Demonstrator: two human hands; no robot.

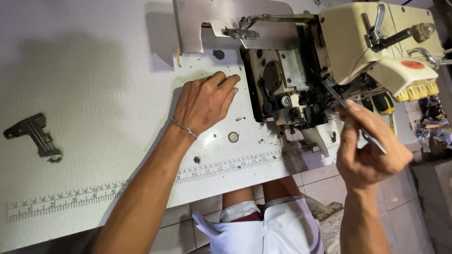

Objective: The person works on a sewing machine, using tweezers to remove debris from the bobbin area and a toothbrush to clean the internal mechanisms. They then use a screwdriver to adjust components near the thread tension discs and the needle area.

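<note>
**stitchfan:** Hands first. Person's left hand lies flat, palm down, on the white table, fingers loosely together and pointing at the opened sewing machine. It holds nothing. There's a chain bracelet on that wrist.

**bobbin_guy:** And the other one?

**stitchfan:** Right hand is up at the near right of the machine, fingers pinched shut on a thin metal tool. Looks like tweezers or a slim driver, can't tell which. Its tip pokes into the dark exposed mechanism under the machine's cream head.

**bobbin_guy:** So the hands are well apart?

**stitchfan:** Yep, machine's open bed sits between them. A shiny metal cover plate is swung open at the far side, just beyond the left hand. Small round disc sits on the table just near of that hand. Printed ruler strip runs along the near edge. Way off to the left lies a dark metal part, alone. Yellow-handled screwdriver rests just behind the right hand.
</note>
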